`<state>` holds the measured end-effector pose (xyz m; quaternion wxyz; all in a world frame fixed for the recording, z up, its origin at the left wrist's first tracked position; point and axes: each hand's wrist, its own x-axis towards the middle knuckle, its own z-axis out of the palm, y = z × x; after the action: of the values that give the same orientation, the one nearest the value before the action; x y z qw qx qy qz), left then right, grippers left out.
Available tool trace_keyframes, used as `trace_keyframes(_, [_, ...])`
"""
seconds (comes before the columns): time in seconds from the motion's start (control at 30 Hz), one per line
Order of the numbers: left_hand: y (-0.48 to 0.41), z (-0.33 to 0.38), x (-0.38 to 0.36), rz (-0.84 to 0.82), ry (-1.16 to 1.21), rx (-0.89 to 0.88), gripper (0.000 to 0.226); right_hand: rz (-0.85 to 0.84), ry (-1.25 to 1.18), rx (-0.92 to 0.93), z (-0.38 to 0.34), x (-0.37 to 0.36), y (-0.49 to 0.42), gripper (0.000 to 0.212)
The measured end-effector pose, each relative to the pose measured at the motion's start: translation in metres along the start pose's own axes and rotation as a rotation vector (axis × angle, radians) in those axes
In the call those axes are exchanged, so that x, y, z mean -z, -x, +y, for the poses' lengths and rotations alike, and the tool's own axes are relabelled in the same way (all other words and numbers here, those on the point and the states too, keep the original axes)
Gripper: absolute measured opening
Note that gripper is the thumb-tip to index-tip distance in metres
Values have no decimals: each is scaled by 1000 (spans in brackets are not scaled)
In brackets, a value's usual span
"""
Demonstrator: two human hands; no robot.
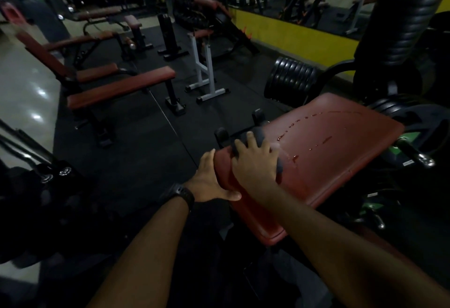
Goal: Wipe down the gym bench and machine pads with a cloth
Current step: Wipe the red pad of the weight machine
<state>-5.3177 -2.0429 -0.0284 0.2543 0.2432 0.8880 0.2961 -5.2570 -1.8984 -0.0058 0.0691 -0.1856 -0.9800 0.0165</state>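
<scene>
At the near left corner of the red pad (328, 161), the right hand (255, 161) lies flat with fingers spread on a dark cloth (260, 133), pressing it down right by the pad's edge. The left hand (209, 181) clasps that same edge from the side, thumb along the near rim and fingers curled round the side. A watch (180, 194) sits on its wrist. A trail of wet drops (292, 125) runs over the pad beyond the cloth, toward the far right corner. Left of the pad, the black floor mat (151, 152) lies open as far as a red flat bench (121, 88). A white stand (204, 71) is farther back. Stacked weight plates (292, 81) sit close behind the pad's far edge.
</scene>
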Motion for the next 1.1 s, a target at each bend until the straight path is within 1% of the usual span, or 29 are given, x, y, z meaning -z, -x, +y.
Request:
trace_keyframes(0.1, [0,3,1,20,-27,-84,139,51,-3,225,-11,-7,21,52])
trace_keyframes(0.13, [0,4,2,3,-19,-77,140,41,-7,252,-8,-6,14,52])
trace_keyframes(0.17, [-1,4,3,-18,-15,-54,145,14,-8,243,-2,-4,5,53])
trace_keyframes(0.23, [-2,3,5,-56,-11,2,156,-27,15,166,16,0,-8,54])
trace_keyframes(0.27, [-2,2,5,-64,-6,18,158,-35,19,95,26,2,-9,56])
trace_keyframes(0.37, [-1,1,0,-14,36,16,162,-9,-11,-186,38,6,15,61])
trace_keyframes(0.4, [-2,2,-3,15,50,11,164,-19,-9,-247,34,7,28,62])
trace_keyframes(0.43, [-3,1,-4,39,60,4,166,-34,-13,-265,26,8,42,62])
trace_keyframes(0.47, [-3,1,-5,44,61,-6,166,-38,-17,-239,17,8,55,62])
trace_keyframes(0.53, [-5,-2,-3,29,23,-30,161,8,0,-73,-1,5,74,60])
trace_keyframes(0.6, [-6,-5,0,18,-16,-74,156,28,15,88,-4,4,72,58])
trace_keyframes(0.63, [-6,-6,0,14,-9,-78,156,18,15,118,1,4,63,58])
trace_keyframes(0.67, [-5,-6,-1,6,7,-75,155,3,16,108,9,6,54,58])
trace_keyframes(0.7, [-3,-6,-2,1,28,-74,152,-13,21,67,19,7,46,57])
trace_keyframes(0.8, [-1,-9,-5,-10,92,-81,147,-10,3,-176,42,10,45,58])
trace_keyframes(0.87, [-3,-12,-5,-4,110,-104,152,14,2,-303,36,11,64,62])
trace_keyframes(0.93, [-4,-13,-7,15,118,-113,157,8,-22,-343,13,11,88,65])
trace_keyframes(0.97, [-4,-14,-8,25,122,-123,155,8,-39,-309,0,10,97,65])
trace_keyframes(1.03, [-5,-16,-9,42,133,-147,143,43,-12,-154,-20,4,106,62])
trace_keyframes(1.1, [-6,-19,-9,61,142,-171,141,66,16,-32,-18,2,93,58])
